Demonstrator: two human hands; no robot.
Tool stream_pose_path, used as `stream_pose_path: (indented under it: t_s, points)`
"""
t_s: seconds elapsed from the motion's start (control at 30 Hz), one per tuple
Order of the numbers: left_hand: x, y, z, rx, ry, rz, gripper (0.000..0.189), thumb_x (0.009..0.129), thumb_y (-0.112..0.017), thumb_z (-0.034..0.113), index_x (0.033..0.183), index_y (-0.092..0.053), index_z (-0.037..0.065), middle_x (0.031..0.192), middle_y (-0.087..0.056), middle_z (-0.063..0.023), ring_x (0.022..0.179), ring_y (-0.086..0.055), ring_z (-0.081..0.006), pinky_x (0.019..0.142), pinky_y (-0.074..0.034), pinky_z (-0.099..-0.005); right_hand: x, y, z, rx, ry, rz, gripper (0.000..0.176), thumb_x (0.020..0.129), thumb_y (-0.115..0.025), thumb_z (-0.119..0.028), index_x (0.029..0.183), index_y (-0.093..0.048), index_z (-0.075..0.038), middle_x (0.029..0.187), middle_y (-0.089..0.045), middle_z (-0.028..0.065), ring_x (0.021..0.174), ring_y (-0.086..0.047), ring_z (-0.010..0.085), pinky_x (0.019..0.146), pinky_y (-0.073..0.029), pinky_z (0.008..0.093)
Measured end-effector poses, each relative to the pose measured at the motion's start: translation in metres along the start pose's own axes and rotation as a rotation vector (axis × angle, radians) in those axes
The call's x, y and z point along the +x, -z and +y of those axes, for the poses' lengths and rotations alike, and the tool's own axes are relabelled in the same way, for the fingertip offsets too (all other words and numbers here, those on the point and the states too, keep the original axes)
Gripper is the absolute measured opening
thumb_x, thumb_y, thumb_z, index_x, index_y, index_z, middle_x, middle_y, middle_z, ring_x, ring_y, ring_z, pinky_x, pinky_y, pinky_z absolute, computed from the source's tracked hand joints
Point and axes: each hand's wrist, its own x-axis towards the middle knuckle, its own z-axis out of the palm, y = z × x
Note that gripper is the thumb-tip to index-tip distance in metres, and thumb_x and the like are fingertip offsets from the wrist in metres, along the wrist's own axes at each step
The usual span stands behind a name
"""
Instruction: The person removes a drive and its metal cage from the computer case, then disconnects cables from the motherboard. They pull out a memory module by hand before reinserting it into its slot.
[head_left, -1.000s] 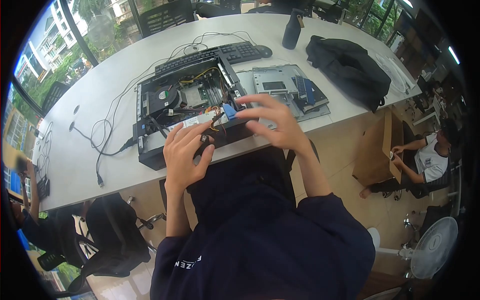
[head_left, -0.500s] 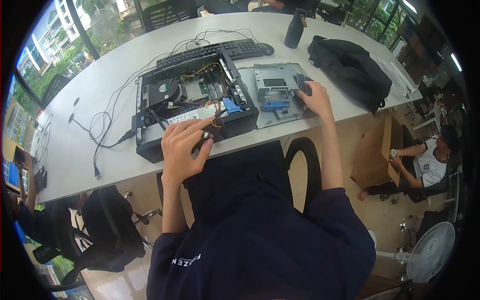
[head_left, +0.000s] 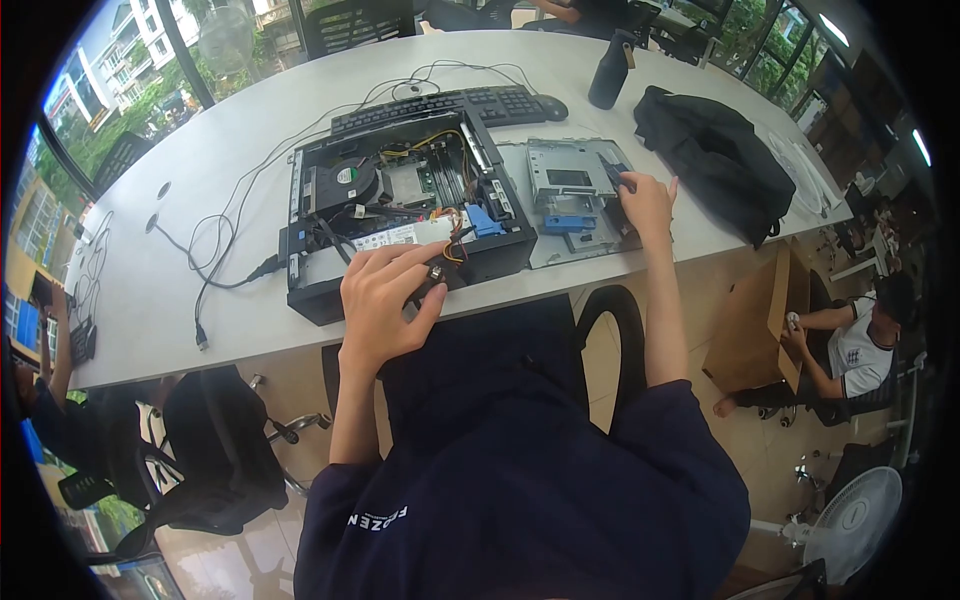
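An uncovered desktop computer case (head_left: 325,270) lies on the table, its fan, wires and blue plastic latch (head_left: 485,221) showing. My left hand (head_left: 388,305) rests over its near edge, fingers stretched out and thumb apart, beside the orange and black wires (head_left: 455,240). To the right of the case, a metal drive bracket (head_left: 545,165) with a blue catch (head_left: 569,223) lies on a flat metal side panel (head_left: 590,255). My right hand (head_left: 648,205) pinches a small dark flat piece (head_left: 612,170) at the bracket's right side; its exact kind does not show.
Behind the case are a black keyboard (head_left: 440,105) and a mouse (head_left: 549,108). A dark bottle (head_left: 609,75) and a black bag (head_left: 715,160) stand farther right. Cables (head_left: 215,250) run across the left of the table. A seated person (head_left: 850,345) is by a cardboard box (head_left: 755,325).
My right hand has shifted slightly down relative to the bracket, and the dark piece in it is now tilted edge-on. My left hand stays on the case. The whole view has shifted a little.
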Motion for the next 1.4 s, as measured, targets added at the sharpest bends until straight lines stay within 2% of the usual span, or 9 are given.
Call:
stream_pose_path:
  t_s: [0.13,0.23,0.4,0.63,0.87,0.93,1.07,1.2,1.4]
  points:
    - [-0.002,0.000,0.001,0.004,-0.009,0.013,0.011,0.077,-0.069,0.016,0.079,-0.072,0.006,0.113,-0.076,-0.0062,0.102,-0.069,-0.0267,0.088,-0.047,-0.0390,0.003,-0.008,0.005,-0.001,0.058,0.082,0.022,0.088,-0.069,-0.020,0.104,-0.080,-0.011,0.094,-0.077,0.0119,0.095,-0.071,0.0317,0.117,-0.029,0.0551]
    - [-0.003,-0.001,0.000,0.012,-0.009,0.031,0.010,0.077,-0.069,0.016,0.079,-0.072,0.006,0.113,-0.076,-0.0056,0.103,-0.069,-0.0261,0.089,-0.046,-0.0390,0.009,-0.011,0.011,-0.032,0.165,0.098,0.023,0.086,-0.070,-0.019,0.105,-0.080,-0.011,0.093,-0.076,0.0141,0.094,-0.071,0.0324,0.108,-0.042,0.0508]
    - [-0.003,-0.001,0.000,0.012,-0.005,0.014,0.010,0.077,-0.070,0.016,0.079,-0.071,0.006,0.112,-0.076,-0.0048,0.102,-0.069,-0.0251,0.088,-0.046,-0.0389,0.011,0.001,0.010,0.169,0.090,0.054,0.025,0.083,-0.070,-0.016,0.105,-0.078,-0.006,0.092,-0.075,0.0177,0.089,-0.072,0.0345,0.078,-0.058,0.0414]
    - [0.002,-0.001,0.002,0.018,-0.003,0.018,0.010,0.075,-0.070,0.016,0.076,-0.070,0.006,0.111,-0.076,-0.0050,0.098,-0.069,-0.0254,0.084,-0.047,-0.0380,0.023,-0.007,0.027,0.262,0.151,0.082,0.025,0.084,-0.069,-0.012,0.106,-0.076,-0.004,0.093,-0.075,0.0192,0.085,-0.074,0.0333,0.076,-0.057,0.0400]
    - [0.003,-0.002,0.002,0.018,0.003,0.021,0.010,0.074,-0.071,0.015,0.075,-0.069,0.005,0.110,-0.076,-0.0056,0.097,-0.069,-0.0256,0.083,-0.047,-0.0377,0.006,0.026,0.005,0.742,-0.147,0.214,0.019,0.094,-0.068,-0.011,0.105,-0.071,0.004,0.092,-0.075,0.0112,0.082,-0.072,0.0153,0.072,-0.057,0.0310]
    - [0.003,-0.002,0.003,0.021,0.001,0.030,0.011,0.074,-0.071,0.016,0.075,-0.069,0.005,0.110,-0.076,-0.0056,0.096,-0.069,-0.0255,0.083,-0.047,-0.0377,0.002,0.049,-0.007,1.209,-0.235,0.100,0.018,0.097,-0.066,-0.010,0.108,-0.068,0.004,0.094,-0.073,0.0128,0.081,-0.072,0.0169,0.073,-0.059,0.0316]
    - [0.002,-0.002,0.004,0.026,-0.003,0.037,0.012,0.075,-0.070,0.016,0.076,-0.069,0.004,0.111,-0.076,-0.0055,0.097,-0.069,-0.0253,0.083,-0.047,-0.0378,-0.005,0.067,-0.023,1.583,-0.259,-0.109,0.025,0.099,-0.061,-0.009,0.121,-0.055,0.001,0.100,-0.070,0.0135,0.082,-0.071,0.0180,0.079,-0.059,0.0335]
    - [-0.001,-0.001,0.002,0.044,-0.023,0.040,0.013,0.076,-0.071,0.017,0.077,-0.069,0.004,0.112,-0.076,-0.0052,0.098,-0.068,-0.0251,0.084,-0.047,-0.0380,-0.010,0.065,-0.043,1.892,-0.257,-0.317,0.026,0.101,-0.058,-0.015,0.124,-0.053,-0.003,0.092,-0.060,0.0069,0.070,-0.054,0.0117,0.069,-0.048,0.0300]
    - [-0.001,-0.002,0.001,0.032,-0.025,0.045,0.013,0.075,-0.071,0.017,0.076,-0.069,0.004,0.112,-0.076,-0.0051,0.098,-0.068,-0.0251,0.084,-0.047,-0.0379,-0.010,0.067,-0.090,1.874,-0.183,-0.436,0.022,0.104,-0.055,-0.019,0.121,-0.053,-0.005,0.083,-0.051,0.0033,0.063,-0.043,0.0097,0.062,-0.038,0.0276]
